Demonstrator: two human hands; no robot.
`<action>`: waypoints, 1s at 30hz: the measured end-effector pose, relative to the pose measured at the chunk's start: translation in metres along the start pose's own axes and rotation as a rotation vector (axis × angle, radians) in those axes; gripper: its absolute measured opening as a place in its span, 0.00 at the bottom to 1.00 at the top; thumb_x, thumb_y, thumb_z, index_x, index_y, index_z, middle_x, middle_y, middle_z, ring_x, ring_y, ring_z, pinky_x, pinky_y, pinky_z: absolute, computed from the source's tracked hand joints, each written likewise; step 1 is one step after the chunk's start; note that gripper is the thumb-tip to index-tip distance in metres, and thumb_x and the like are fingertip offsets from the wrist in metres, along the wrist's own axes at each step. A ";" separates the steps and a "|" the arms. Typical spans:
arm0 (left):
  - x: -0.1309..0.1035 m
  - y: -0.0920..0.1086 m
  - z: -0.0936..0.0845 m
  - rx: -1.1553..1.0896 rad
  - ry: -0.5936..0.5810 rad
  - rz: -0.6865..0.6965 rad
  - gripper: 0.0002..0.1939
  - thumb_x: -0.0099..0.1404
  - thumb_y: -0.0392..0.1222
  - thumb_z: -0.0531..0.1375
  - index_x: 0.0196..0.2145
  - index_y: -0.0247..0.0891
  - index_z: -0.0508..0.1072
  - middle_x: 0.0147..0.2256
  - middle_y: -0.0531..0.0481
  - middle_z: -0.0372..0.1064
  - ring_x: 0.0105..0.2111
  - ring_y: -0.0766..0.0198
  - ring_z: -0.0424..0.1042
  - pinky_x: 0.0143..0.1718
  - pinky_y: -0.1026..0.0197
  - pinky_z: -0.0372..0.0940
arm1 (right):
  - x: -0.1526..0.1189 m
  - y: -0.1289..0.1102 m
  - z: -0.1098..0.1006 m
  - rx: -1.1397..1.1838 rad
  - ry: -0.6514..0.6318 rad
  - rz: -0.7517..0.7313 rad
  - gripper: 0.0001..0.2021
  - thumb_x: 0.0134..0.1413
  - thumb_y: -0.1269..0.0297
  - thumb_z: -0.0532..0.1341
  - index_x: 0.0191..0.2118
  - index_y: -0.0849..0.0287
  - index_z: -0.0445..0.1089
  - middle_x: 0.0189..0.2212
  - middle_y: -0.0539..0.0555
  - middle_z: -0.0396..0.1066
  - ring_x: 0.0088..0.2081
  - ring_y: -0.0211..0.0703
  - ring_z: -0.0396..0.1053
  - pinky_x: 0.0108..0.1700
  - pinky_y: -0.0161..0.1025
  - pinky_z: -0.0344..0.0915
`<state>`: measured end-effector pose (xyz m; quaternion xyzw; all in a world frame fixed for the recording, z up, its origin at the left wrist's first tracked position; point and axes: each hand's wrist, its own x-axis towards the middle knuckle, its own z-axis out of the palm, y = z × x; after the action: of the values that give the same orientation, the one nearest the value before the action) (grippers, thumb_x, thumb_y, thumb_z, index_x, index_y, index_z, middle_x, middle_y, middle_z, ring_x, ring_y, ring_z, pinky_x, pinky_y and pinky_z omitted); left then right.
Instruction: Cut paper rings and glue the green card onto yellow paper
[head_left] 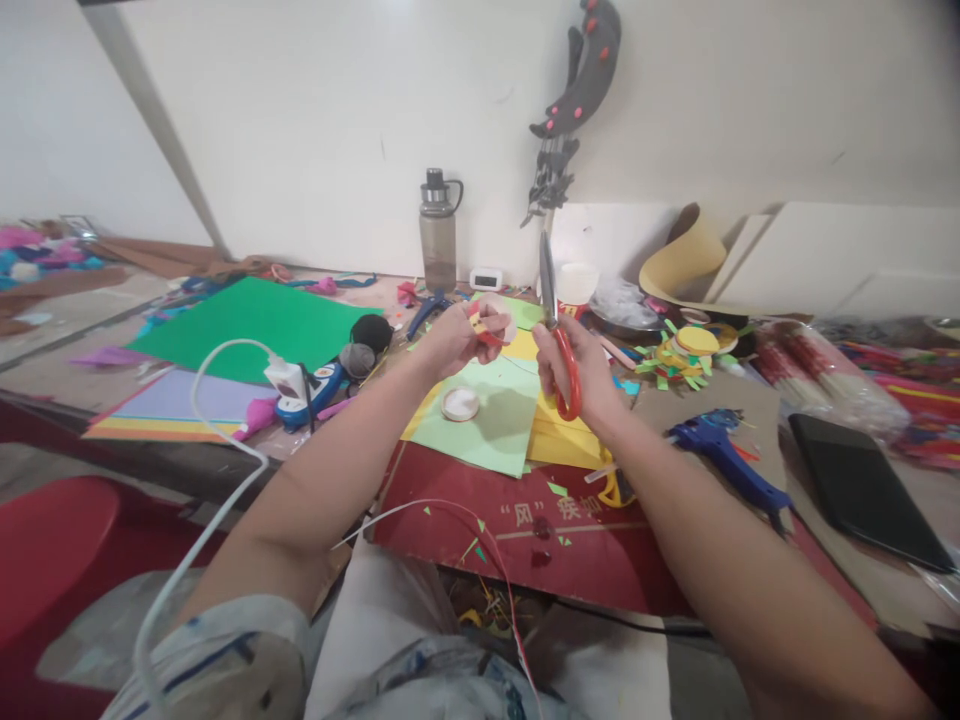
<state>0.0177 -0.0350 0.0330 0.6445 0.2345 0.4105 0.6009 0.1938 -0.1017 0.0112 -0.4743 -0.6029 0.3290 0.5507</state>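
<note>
Between the fingers of my left hand (pixel 448 338) is a small red-and-yellow paper piece (pixel 491 330) with a pale rounded part; it looks cut from a paper cup. My right hand (pixel 589 370) grips red-handled scissors (pixel 568 375), their blades pointing up and seemingly together. The blades stand to the right of the paper piece, apart from it. Below the hands, a shallow round white cup-bottom piece (pixel 460 403) lies on light green paper (pixel 480 445). Yellow sheets (pixel 562 447) stick out from under that paper.
A red board (pixel 450 510) with small green scraps forms the near edge. To the right lie a blue glue gun (pixel 731 460), a black phone (pixel 862 490) and yellow-handled scissors (pixel 616 490). A bottle (pixel 438 235) stands behind; a white cable (pixel 225 490) crosses at left.
</note>
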 end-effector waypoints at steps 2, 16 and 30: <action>0.000 -0.005 0.005 0.092 0.067 0.025 0.19 0.58 0.50 0.71 0.26 0.36 0.68 0.20 0.55 0.67 0.16 0.73 0.65 0.17 0.68 0.57 | 0.000 -0.002 0.004 0.127 -0.014 0.043 0.26 0.53 0.34 0.66 0.35 0.50 0.59 0.15 0.41 0.60 0.14 0.37 0.58 0.16 0.35 0.56; -0.001 -0.025 0.015 0.620 0.210 0.358 0.06 0.62 0.32 0.61 0.38 0.37 0.75 0.32 0.51 0.76 0.28 0.70 0.71 0.28 0.68 0.65 | 0.003 0.004 0.013 0.208 -0.025 0.246 0.24 0.40 0.52 0.73 0.35 0.51 0.58 0.17 0.39 0.64 0.15 0.34 0.62 0.16 0.32 0.57; -0.004 -0.017 0.014 0.520 0.392 0.224 0.04 0.60 0.33 0.63 0.29 0.38 0.70 0.22 0.56 0.71 0.22 0.70 0.69 0.24 0.67 0.63 | -0.002 -0.003 0.015 0.257 -0.099 0.303 0.25 0.44 0.41 0.70 0.32 0.52 0.59 0.18 0.44 0.67 0.16 0.34 0.63 0.16 0.31 0.58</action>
<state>0.0295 -0.0435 0.0165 0.7069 0.3698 0.5164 0.3111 0.1782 -0.1026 0.0102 -0.4689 -0.5040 0.5050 0.5206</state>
